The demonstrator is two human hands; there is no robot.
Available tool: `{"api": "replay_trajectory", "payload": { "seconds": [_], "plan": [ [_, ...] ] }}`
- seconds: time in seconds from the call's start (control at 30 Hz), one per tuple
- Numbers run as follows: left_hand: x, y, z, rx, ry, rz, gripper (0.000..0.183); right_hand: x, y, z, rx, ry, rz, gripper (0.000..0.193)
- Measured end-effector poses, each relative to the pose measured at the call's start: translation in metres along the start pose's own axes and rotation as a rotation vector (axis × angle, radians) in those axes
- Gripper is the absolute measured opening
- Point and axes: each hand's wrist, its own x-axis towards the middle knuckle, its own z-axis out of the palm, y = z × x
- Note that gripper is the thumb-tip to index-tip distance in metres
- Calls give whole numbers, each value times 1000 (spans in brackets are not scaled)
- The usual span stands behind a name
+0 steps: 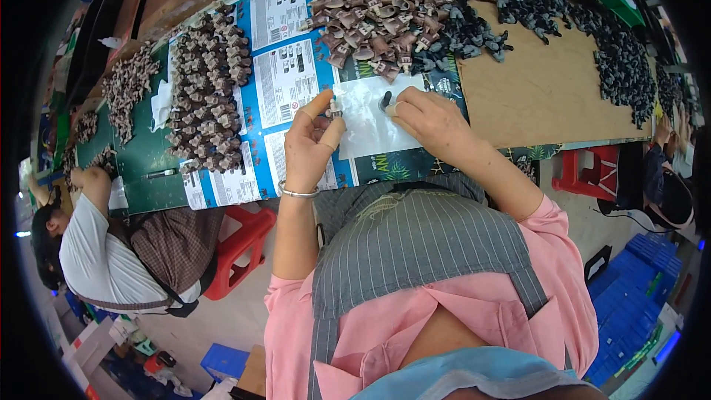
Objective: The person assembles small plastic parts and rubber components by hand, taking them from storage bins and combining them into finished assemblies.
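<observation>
My left hand [309, 139] is closed, with a small pale plastic figure part [334, 110] upright between thumb and fingertips. Across from it, my right hand [429, 120] pinches a small dark grey piece [386, 99] whose black end sticks up past the fingers. The two parts are apart, both over a glossy white sheet [363, 137]. Just beyond the sheet lies a heap of brownish-grey hollow body pieces [370, 18]. Dark grey and black pieces [470, 33] are heaped to its right. Fine detail of both held parts is too small to make out.
Rows of brown-and-cream figures [209, 89] stand to the left on printed blue-and-white card [281, 78]. More dark pieces [626, 74] edge the brown cardboard [533, 96] on the right. A co-worker [126, 237] sits at left beside a red stool [241, 248]; another person [666, 170] is at far right.
</observation>
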Motion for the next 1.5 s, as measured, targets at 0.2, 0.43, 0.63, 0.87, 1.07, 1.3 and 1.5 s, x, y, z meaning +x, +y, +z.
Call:
{"api": "replay_trajectory", "payload": {
  "seconds": [0.2,0.43,0.63,0.87,1.07,1.3,1.5],
  "plan": [
    [-9,-1,1,-459,44,-60,47,-2,-1,-6,-30,-45,51,13],
    [-7,-5,25,-502,58,-46,37,-3,3,-4,8,87,94,9],
    [-6,0,39,-626,74,-159,33,-7,-4,-11,376,264,230,17],
    [-16,9,53,-703,54,-177,35,-3,-21,0,368,342,71,19],
    [-21,-1,44,-1161,-88,-160,44,-3,-44,5,510,336,83,18],
    [-32,18,35,-671,-22,128,49,-12,-49,25,599,294,217,17],
    [-36,-11,17,255,-22,337,46,-23,-45,19,267,-67,87,15]
  ]
}}
